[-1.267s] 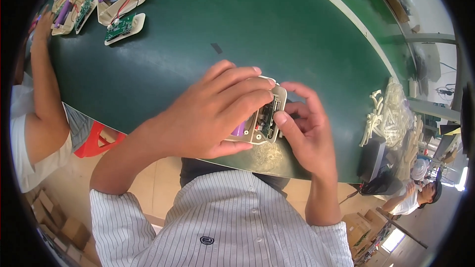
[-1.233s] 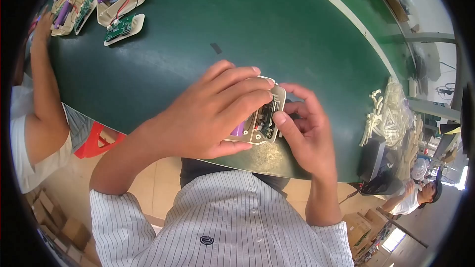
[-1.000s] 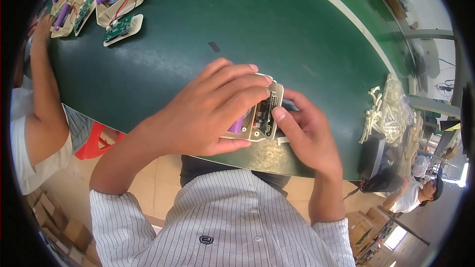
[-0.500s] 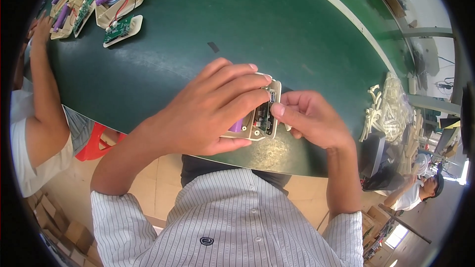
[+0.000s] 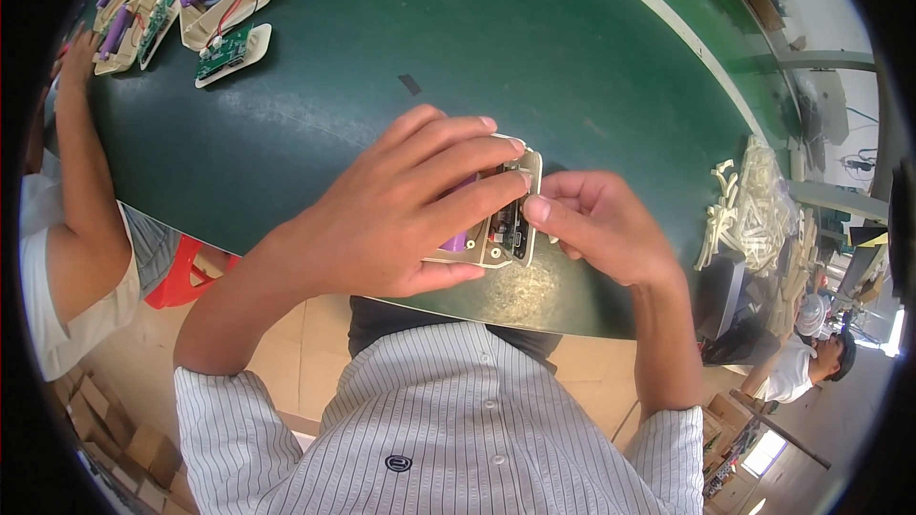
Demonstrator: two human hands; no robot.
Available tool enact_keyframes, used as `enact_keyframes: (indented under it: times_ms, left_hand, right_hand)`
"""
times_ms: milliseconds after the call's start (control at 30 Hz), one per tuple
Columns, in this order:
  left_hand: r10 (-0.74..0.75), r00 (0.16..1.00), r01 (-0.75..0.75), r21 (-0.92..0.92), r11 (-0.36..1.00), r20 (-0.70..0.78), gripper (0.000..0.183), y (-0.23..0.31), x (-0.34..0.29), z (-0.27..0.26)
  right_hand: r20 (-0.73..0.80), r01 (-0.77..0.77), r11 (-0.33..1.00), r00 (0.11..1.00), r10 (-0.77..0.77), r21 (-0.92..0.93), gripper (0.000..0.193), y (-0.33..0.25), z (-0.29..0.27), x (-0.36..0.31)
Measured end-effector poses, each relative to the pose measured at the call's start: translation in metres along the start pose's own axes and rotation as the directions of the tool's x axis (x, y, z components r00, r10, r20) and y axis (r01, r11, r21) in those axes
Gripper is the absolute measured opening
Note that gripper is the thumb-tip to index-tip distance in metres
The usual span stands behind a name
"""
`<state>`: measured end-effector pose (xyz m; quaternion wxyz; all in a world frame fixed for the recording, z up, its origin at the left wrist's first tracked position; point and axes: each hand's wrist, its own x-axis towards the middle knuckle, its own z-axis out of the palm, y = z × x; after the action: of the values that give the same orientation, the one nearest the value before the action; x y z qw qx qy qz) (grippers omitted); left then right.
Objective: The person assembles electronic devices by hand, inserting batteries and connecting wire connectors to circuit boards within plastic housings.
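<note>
A cream plastic device housing (image 5: 498,255), open on top, rests on the green table close to its front edge. Inside it a purple cylindrical battery (image 5: 456,240) shows partly, beside a dark circuit board (image 5: 509,229) at the right end. My left hand (image 5: 410,200) spans the housing from above, thumb on the near side and fingers over the far side and the board. At the right, a cream end panel (image 5: 535,167) stands along the board. My right hand (image 5: 601,229) pinches this panel, thumb against its inner side; its other fingers are partly hidden behind.
Similar opened housings (image 5: 196,14) with purple batteries and green boards lie at the far left, near a co-worker's arm (image 5: 81,124). At right are a clear bag of cream plastic parts (image 5: 763,205) and a dark box (image 5: 720,296). A red stool (image 5: 181,277) stands left.
The board and end panel have shifted slightly, and my left fingertip sits a little further over the board. Both hands keep nearly the same place.
</note>
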<state>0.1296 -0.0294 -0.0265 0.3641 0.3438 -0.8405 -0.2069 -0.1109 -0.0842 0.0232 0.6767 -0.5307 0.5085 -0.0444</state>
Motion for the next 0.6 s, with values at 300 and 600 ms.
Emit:
enact_keyframes:
  times_ms: [300, 600]
  left_hand:
    - [0.0, 1.0, 0.0, 0.012, 1.0, 0.003, 0.087, 0.001, 0.001, 0.0]
    - [-0.001, 1.0, 0.001, 0.014, 1.0, 0.003, 0.086, -0.001, 0.001, 0.0]
  right_hand:
    - [0.009, -0.032, 0.979, 0.999, 0.03, 0.202, 0.046, 0.003, 0.0, -0.005]
    - [-0.113, 0.091, 0.979, 0.991, -0.071, 0.181, 0.049, 0.001, 0.016, -0.016]
